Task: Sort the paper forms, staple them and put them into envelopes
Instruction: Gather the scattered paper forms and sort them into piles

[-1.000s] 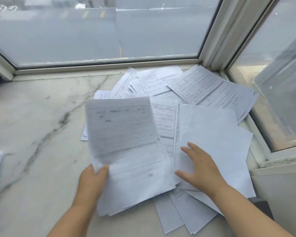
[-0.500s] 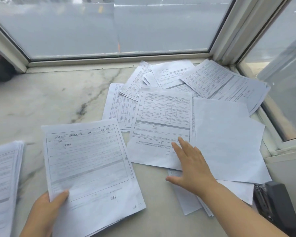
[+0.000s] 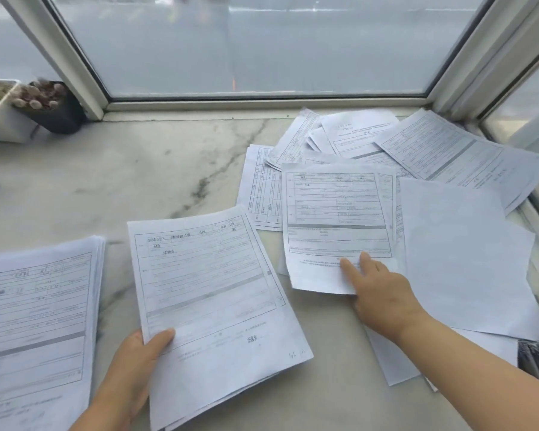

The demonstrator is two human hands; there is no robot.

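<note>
On the counter (image 3: 168,169), left hand (image 3: 137,362) pinches a small sheaf (image 3: 212,300); right hand (image 3: 377,293), fingers straight, presses a form (image 3: 333,219), probably overlapping others, so dragging could scatter them.

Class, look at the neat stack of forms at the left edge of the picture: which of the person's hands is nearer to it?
Left. The left hand grips a bundle of forms just right of the neat stack; the right hand rests on a form in the scattered pile, much farther right.

We see a veined marble worktop (image 3: 156,169); on it lie a stacked pile of forms (image 3: 35,309), scattered forms (image 3: 386,169), and two plant pots (image 3: 28,110).
</note>
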